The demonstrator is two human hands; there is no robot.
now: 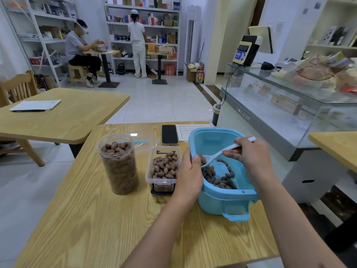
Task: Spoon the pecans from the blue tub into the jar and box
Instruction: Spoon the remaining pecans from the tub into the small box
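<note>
1. I sit in a shop room with white shelves along the far wall, a glass counter (pixel 289 105) on my right, and a wood-grain worktop (pixel 100 225) in front of me.
2. The blue tub (pixel 222 198) stands near the right edge of the worktop, tipped so that its left wall is raised and the pecans (pixel 220 178) lie gathered toward its near side.
3. My left hand (pixel 190 175) grips the tub's left rim, thumb over the rim and inside; the other fingers are behind the wall, and I cannot tell how they lie.
4. My right hand (pixel 249 153) holds the white spoon (pixel 222 153) by its handle, fingers curled around it, the handle end sticking out past my knuckles toward the far right.
5. The spoon's bowl sits low inside the tub at its left side, among the pecans just beside my left thumb.
6. The box (pixel 164 169), clear and open, stands just left of the tub, touching or nearly touching my left hand, heaped with pecans.
7. The jar (pixel 118 165), clear and lidless, stands left of the box toward the middle of the worktop, filled with pecans almost to the mouth.
8. A clear lid (pixel 143 141) lies behind the jar, and a black phone (pixel 169 134) lies face up near the far edge, beside a sheet of paper (pixel 185 131).
</note>
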